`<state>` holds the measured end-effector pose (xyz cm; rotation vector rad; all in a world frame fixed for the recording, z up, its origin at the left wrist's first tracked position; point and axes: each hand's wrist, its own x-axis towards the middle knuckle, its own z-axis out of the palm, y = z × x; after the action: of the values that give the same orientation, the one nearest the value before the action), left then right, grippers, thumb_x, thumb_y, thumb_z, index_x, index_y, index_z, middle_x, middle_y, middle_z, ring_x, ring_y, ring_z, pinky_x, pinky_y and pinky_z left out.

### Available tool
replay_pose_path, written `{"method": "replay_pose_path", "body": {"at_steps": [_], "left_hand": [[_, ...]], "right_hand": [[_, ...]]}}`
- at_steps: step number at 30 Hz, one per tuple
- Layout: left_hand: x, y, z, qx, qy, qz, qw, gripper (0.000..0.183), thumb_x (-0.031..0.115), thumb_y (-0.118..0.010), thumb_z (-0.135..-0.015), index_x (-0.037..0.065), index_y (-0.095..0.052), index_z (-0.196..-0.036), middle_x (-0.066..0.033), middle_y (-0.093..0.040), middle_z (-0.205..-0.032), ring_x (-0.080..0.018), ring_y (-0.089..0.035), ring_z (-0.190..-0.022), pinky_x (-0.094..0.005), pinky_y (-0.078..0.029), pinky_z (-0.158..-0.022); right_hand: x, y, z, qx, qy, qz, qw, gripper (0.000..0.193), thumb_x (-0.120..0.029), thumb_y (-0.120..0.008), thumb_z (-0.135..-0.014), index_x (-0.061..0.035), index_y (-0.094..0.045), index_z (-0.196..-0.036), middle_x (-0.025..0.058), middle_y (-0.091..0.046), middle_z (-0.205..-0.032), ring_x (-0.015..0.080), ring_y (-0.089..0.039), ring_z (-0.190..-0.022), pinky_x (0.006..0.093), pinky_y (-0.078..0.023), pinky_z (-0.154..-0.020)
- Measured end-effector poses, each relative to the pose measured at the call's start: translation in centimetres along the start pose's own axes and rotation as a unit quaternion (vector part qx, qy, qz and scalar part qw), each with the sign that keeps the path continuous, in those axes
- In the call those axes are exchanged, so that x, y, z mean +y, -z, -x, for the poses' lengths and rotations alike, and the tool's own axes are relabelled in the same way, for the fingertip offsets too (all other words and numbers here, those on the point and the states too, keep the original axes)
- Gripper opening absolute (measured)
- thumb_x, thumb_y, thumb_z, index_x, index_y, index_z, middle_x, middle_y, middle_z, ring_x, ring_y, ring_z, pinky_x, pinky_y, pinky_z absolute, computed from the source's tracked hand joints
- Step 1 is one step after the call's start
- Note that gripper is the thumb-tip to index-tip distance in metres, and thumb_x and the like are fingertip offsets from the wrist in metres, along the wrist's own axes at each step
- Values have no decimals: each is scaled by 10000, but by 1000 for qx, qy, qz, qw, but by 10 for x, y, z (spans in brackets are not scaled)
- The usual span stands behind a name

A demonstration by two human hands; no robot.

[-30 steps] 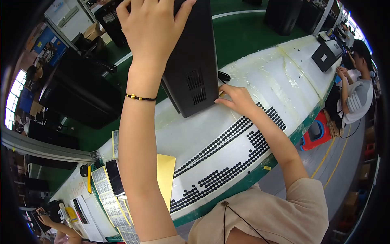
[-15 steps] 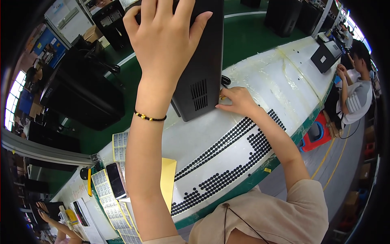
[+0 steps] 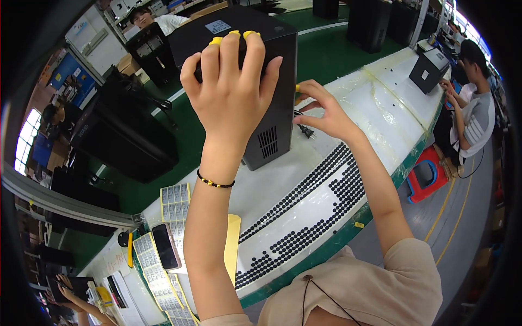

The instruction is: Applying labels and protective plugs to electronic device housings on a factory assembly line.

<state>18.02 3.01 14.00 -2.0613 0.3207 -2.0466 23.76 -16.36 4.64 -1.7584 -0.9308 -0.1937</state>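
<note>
1. Black case (image 3: 280,106). It stands at 12 o'clock from the view's centre, on the pale, film-covered counter (image 3: 380,103); a slotted vent (image 3: 268,142) pierces the lower part of its near face, and a pale label (image 3: 218,26) lies on its top.
2. Left hand (image 3: 232,103), at 11 o'clock. Its fingers, several tipped in yellow, are spread and bent over the upper edge of the case; how firmly they grip cannot be told. A dark beaded bracelet (image 3: 216,183) circles the wrist.
3. Right hand (image 3: 325,108), near 2 o'clock. Thumb and forefinger stand wide apart, just beside the right edge of the case.
4. Black plug (image 3: 308,132), at 2 o'clock, below the right hand.
5. Black discs (image 3: 299,239), at 5 o'clock, set in close rows on the counter.
6. Yellow sheet (image 3: 232,244), near 7 o'clock, partly hidden by the left forearm.
7. Phone (image 3: 166,247), near 8 o'clock, among printed label sheets (image 3: 175,202).
8. Smaller dark box (image 3: 427,70), at 2 o'clock, far along the counter, near a seated co-worker (image 3: 476,103).
9. Red-and-blue stool (image 3: 427,174), at 3 o'clock.
</note>
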Motion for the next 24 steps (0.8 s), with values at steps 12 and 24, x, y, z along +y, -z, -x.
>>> {"method": "replay_pose_path", "body": {"at_steps": [12, 24], "left_hand": [[5, 0, 0, 3, 23, 2, 1000, 264, 393, -675, -814, 159, -659, -935, -5, -614, -960, -186, -541, -877, -368, -350, -877], [5, -8, -3, 28, 43, 27, 998, 218, 391, -688, -791, 181, -665, -846, 31, -607, -882, -190, -535, -832, -350, -317, -795]], "right_hand": [[4, 5, -3, -20, -31, 11, 999, 555, -121, -795, -748, -27, -564, -1244, 96, -619, -1164, 212, -622, -1040, 346, -494, -928], [13, 8, -14, -32, 20, 51, 998, 541, -162, -816, -707, -12, -562, -1161, 100, -645, -1056, 206, -654, -945, 329, -506, -894]]}}
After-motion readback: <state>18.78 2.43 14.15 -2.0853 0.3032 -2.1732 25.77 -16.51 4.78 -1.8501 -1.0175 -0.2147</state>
